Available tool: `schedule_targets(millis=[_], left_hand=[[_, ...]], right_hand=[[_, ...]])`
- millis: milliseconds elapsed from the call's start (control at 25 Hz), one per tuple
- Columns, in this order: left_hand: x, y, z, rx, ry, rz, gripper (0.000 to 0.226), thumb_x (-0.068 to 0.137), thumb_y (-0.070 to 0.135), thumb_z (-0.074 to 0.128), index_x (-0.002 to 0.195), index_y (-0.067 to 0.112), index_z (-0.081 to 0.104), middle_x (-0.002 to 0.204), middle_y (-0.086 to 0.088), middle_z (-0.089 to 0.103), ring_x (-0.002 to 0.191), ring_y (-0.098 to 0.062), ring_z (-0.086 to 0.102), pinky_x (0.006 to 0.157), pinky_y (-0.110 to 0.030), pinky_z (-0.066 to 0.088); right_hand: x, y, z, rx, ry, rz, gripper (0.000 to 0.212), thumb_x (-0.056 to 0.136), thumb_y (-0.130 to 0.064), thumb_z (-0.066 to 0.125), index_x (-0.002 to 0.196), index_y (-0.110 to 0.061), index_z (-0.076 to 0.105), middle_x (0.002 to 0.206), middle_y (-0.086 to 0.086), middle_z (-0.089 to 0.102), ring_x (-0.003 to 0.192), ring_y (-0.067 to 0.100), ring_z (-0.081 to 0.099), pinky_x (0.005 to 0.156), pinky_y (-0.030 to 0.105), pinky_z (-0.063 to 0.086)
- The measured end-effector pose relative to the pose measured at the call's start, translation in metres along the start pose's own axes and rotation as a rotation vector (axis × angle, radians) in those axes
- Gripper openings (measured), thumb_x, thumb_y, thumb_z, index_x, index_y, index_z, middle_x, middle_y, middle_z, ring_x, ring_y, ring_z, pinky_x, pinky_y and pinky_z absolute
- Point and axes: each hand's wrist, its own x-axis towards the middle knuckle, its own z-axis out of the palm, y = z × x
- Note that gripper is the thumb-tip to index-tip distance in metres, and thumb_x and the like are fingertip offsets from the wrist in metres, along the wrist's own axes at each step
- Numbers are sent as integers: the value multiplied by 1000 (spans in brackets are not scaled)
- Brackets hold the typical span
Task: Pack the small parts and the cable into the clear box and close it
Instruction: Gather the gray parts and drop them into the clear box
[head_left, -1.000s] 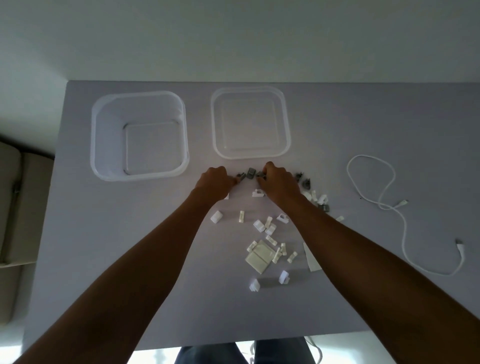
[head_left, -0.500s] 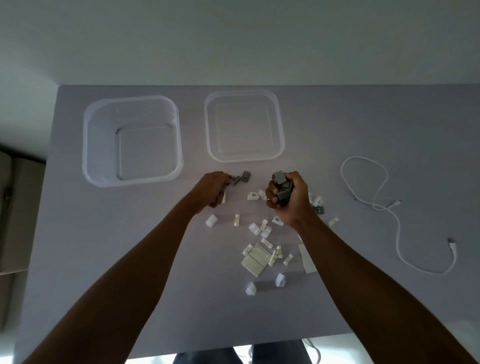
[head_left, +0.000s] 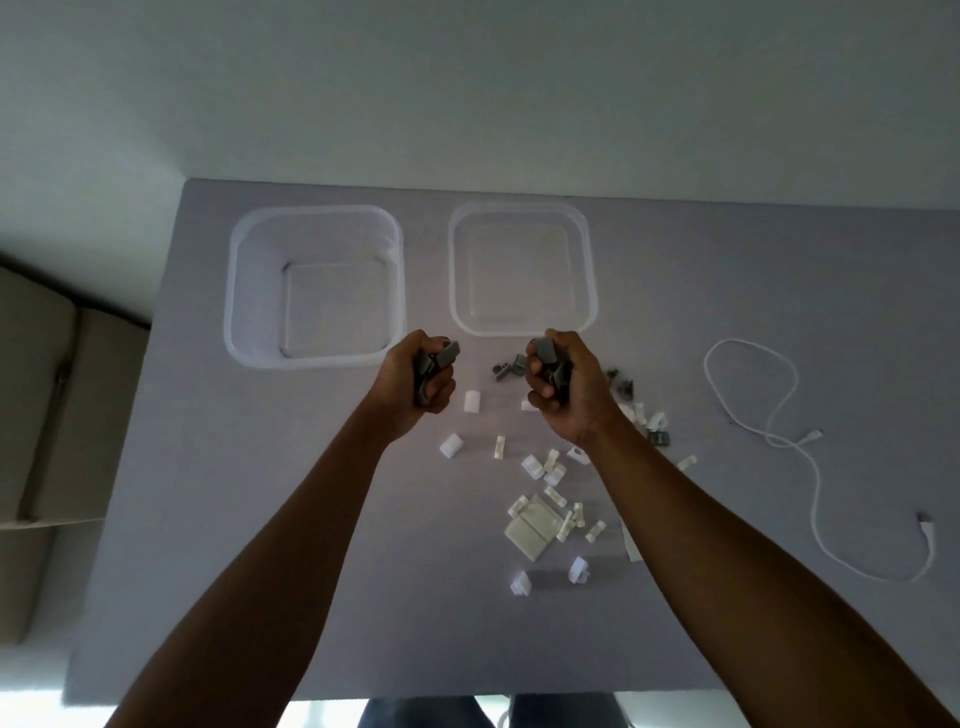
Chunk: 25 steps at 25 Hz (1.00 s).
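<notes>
Both hands are raised above the grey table (head_left: 270, 519), each closed round a clutch of small grey parts. The left hand (head_left: 415, 384) grips several grey pieces (head_left: 439, 361), one jutting out past the knuckles; the right hand (head_left: 561, 384) grips another grey bunch (head_left: 545, 356). How many parts each fist contains cannot be told, since the fingers cover most of them. The clear box (head_left: 314, 288) stands open at the far left of the table, with its clear lid (head_left: 522, 275) lying just to its right. A few loose grey parts (head_left: 509, 368) lie between the hands. The white parts (head_left: 540, 499) are scattered nearer, some partly hidden behind the right forearm. The white cable (head_left: 779, 441) lies looped at the right, well apart from the box. Its connector ends are too small to identify.
</notes>
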Motion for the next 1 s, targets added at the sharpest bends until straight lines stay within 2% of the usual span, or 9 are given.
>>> schedule_targets(millis=[160, 280, 400, 560, 680, 800, 840, 920, 1000], left_hand=[[-23, 43, -48, 386, 414, 189, 30, 87, 20, 39, 57, 13, 42, 41, -3, 40, 35, -14, 32, 40, -22, 27], [-32, 71, -99, 832, 672, 246, 32, 87, 26, 44, 61, 8, 49, 49, 2, 48, 43, -12, 43, 44, -24, 35], [-25, 79, -129, 1224, 622, 198, 39, 85, 35, 38, 73, 2, 56, 68, -7, 58, 64, -26, 55, 57, -35, 43], [-20, 75, -136, 1201, 644, 78, 37, 98, 36, 39, 88, 7, 60, 82, -13, 68, 77, -32, 66, 74, -44, 56], [-31, 65, -128, 1154, 572, 114, 17, 90, 21, 62, 85, 8, 51, 73, -14, 62, 60, -31, 64, 57, -40, 53], [-31, 41, -135, 1130, 344, 19, 38, 61, -3, 82, 74, 6, 47, 63, -12, 48, 42, -26, 49, 43, -26, 36], [-37, 37, -125, 1127, 344, -45, 30, 71, 5, 77, 72, 9, 47, 63, -9, 48, 46, -24, 49, 44, -27, 35], [-42, 19, -113, 1296, 445, 56, 28, 94, 21, 48, 70, 13, 38, 66, -4, 44, 55, -22, 45, 50, -32, 33], [-46, -4, -110, 1482, 284, 43, 26, 95, 25, 31, 73, 11, 36, 68, -3, 38, 63, -27, 46, 55, -33, 29]], right_hand=[[22, 9, 63, -398, -16, -30, 31, 93, -29, 62, 85, -1, 69, 60, 7, 48, 44, 14, 37, 45, 24, 26], [43, 19, 127, -862, -102, -222, 39, 92, -31, 65, 81, 7, 68, 55, 9, 55, 43, 16, 48, 45, 28, 38], [65, 32, 173, -1407, -179, -360, 42, 93, -36, 59, 68, -2, 59, 59, 10, 62, 54, 22, 63, 56, 35, 50], [78, 38, 188, -1835, -176, -179, 31, 91, -30, 57, 67, -13, 47, 66, 6, 55, 61, 26, 58, 54, 29, 40], [69, 35, 177, -1877, -178, -89, 27, 90, -30, 57, 70, -13, 50, 69, 7, 59, 64, 26, 63, 61, 31, 49], [56, 35, 161, -1847, -160, -23, 30, 88, -30, 59, 66, -11, 50, 67, 8, 60, 62, 26, 63, 59, 31, 47], [51, 35, 157, -1838, -155, 4, 31, 87, -29, 60, 65, -11, 49, 67, 8, 60, 62, 27, 63, 58, 30, 45], [40, 35, 148, -1846, -142, 64, 31, 87, -28, 61, 66, -11, 48, 68, 8, 59, 61, 25, 61, 57, 28, 42], [30, 36, 139, -1902, -136, 145, 28, 88, -28, 61, 70, -12, 47, 71, 6, 56, 59, 21, 55, 54, 27, 39]])
